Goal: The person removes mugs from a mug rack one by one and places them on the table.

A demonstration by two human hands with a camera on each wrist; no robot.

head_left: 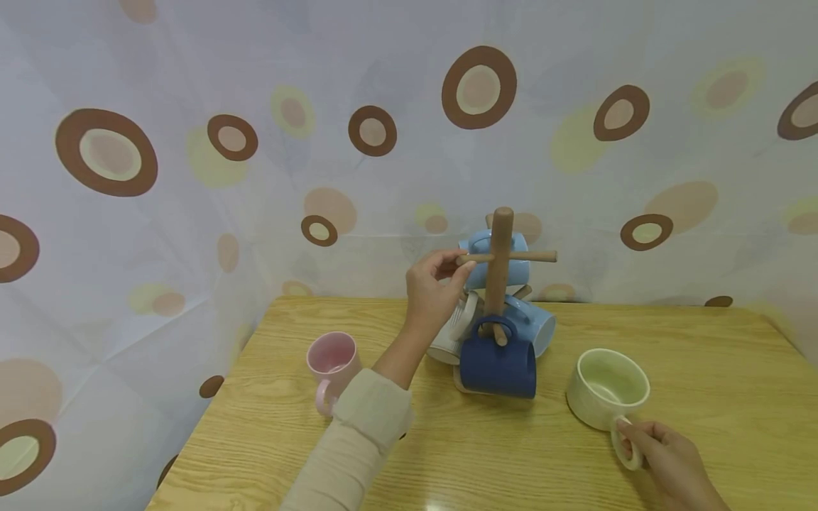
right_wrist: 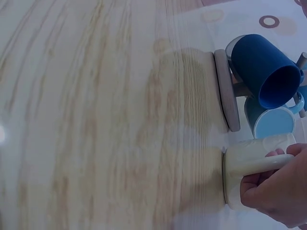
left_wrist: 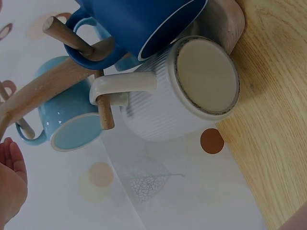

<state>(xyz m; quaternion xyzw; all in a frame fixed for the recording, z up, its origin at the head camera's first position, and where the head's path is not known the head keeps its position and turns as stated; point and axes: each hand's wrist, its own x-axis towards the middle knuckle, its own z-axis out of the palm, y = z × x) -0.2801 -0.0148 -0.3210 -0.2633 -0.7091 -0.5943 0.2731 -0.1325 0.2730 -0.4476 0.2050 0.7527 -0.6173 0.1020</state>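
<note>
A wooden mug tree (head_left: pixel 498 287) stands on the table. My left hand (head_left: pixel 434 287) pinches the tip of its upper left peg (head_left: pixel 479 258) between thumb and fingers. A cream mug (head_left: pixel 597 397) stands upright on the table to the right. My right hand (head_left: pixel 667 454) holds that mug by its handle (right_wrist: pixel 259 165). On the lower pegs hang a dark blue mug (head_left: pixel 498 365), a white ribbed mug (left_wrist: pixel 163 93) and a light blue mug (head_left: pixel 540 330). Another light blue mug (left_wrist: pixel 67 110) hangs from an upper peg at the back.
At the left, a pink mug (head_left: pixel 334 362) rests upright with its handle toward me, close to my left sleeve (head_left: pixel 373 408). The upper right peg (head_left: pixel 537 256) carries no mug. Behind the wooden table (head_left: pixel 709 376) hangs a patterned cloth (head_left: pixel 409 85).
</note>
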